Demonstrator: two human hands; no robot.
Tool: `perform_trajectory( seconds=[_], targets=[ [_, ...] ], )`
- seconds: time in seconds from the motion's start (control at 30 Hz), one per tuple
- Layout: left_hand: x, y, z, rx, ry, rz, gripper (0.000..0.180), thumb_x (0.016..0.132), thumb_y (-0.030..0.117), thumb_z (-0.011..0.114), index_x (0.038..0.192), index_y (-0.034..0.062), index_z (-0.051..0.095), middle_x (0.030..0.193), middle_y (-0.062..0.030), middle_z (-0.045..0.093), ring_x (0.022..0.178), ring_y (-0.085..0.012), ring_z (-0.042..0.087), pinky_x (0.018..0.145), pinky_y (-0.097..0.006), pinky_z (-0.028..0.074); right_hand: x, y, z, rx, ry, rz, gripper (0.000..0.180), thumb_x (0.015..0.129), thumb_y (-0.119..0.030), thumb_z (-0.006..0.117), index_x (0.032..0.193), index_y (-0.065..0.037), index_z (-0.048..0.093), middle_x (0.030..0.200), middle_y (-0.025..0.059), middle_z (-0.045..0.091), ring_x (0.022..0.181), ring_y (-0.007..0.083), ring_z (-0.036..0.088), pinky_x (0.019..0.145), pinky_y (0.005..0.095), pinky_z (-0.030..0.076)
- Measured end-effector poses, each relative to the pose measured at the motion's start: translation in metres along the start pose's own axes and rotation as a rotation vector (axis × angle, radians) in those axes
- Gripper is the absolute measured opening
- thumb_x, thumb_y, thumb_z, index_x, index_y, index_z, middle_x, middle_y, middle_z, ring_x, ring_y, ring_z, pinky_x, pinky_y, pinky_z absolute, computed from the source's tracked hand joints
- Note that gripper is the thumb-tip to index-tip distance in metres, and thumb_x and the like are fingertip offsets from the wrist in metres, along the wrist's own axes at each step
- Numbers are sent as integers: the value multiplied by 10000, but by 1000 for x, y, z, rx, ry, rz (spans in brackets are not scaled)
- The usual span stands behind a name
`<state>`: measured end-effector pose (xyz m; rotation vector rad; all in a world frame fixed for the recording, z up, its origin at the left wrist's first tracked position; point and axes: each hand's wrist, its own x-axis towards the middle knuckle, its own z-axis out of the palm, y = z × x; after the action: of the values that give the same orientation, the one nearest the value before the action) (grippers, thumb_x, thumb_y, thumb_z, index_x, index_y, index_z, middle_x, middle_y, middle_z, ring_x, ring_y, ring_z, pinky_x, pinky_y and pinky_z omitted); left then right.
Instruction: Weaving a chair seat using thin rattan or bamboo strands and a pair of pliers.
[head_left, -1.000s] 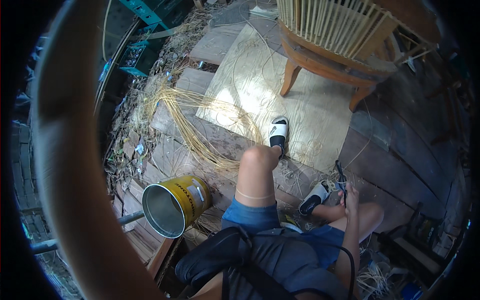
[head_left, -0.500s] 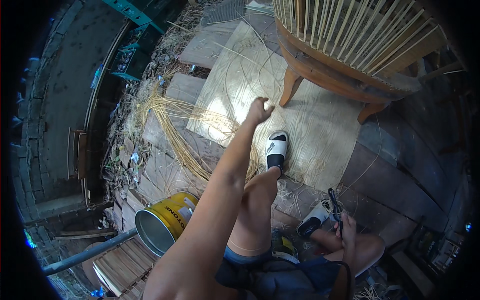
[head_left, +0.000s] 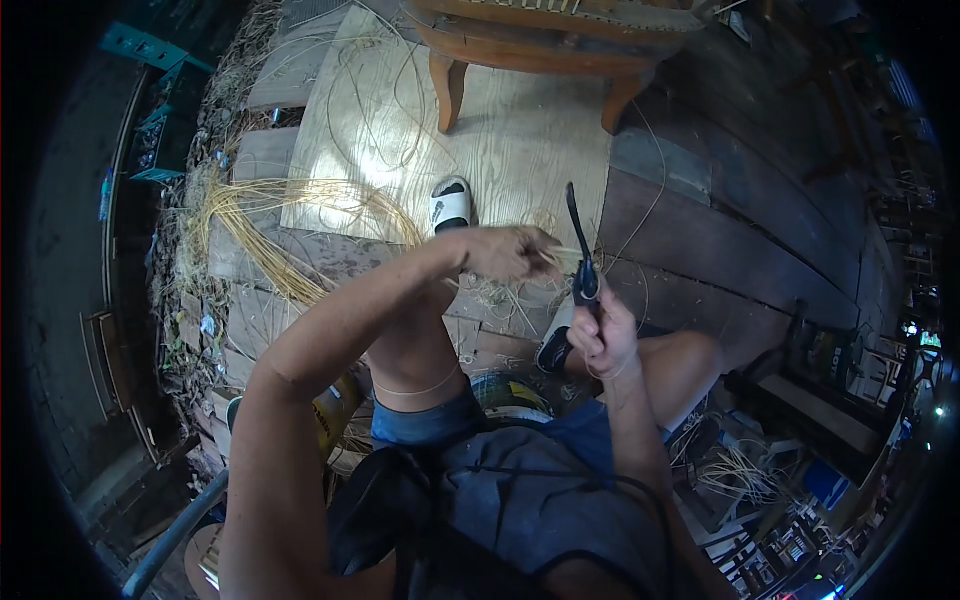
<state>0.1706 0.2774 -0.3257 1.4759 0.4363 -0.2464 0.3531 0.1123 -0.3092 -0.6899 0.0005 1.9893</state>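
My left hand [head_left: 508,253] reaches across to the right, fingers closed on a few thin pale cane strands [head_left: 567,257]. The strands run from its fingertips to the black hinged hand tool [head_left: 586,275]. Around the lower part of that tool my right hand [head_left: 606,335] is wrapped, with one long dark arm of the tool pointing up. I cannot tell whether its jaws touch the strands. Both hands are above my legs. A wooden chair [head_left: 540,55] with curved front legs stands ahead; cane stubs show along its seat edge.
A plywood sheet [head_left: 520,150] lies under the chair on worn planks. At left, a bundle of long cane [head_left: 265,255] is spread out. A yellow bucket [head_left: 335,410] is partly hidden by my left arm. Tangled cane offcuts [head_left: 745,475] lie at lower right.
My left hand has come back from beside the chair leg to the tool and now pinches strands. My right hand has lifted the tool upward. The view has shifted to the right.
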Motion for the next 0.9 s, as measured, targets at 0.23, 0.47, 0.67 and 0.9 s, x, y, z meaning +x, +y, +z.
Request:
perform_trajectory(
  seconds=[0.23,0.47,0.67,0.9],
  targets=[
    [28,-82,-92,709,696,-203,204,779,69,545,942,-42,598,1065,-233,602,987,-390,594,830,-438,503,-88,-12,-63,-58,653,-155,395,984,-460,404,1000,-91,541,558,1,432,339,115,365,337,252,301],
    [32,-17,-84,419,14,-215,542,773,278,689,1269,87,580,1074,-145,661,756,-247,627,732,-361,519,-65,-18,-75,-78,731,-213,376,973,-464,443,961,-96,519,590,-4,429,416,97,404,357,213,308],
    [-51,-114,-123,52,1048,-154,319,946,243,530,1196,69,623,954,-93,687,832,-130,652,711,-288,537,-44,-17,-77,-326,554,-118,306,992,-396,439,983,-94,489,630,15,445,450,99,430,361,213,341],
    [-48,-394,82,63,918,-792,544,805,275,523,1277,9,477,1107,-261,610,1017,-431,590,910,-458,464,-32,0,-82,-367,673,16,264,998,-366,437,981,-104,466,608,35,480,385,108,421,333,222,319]
  ],
)
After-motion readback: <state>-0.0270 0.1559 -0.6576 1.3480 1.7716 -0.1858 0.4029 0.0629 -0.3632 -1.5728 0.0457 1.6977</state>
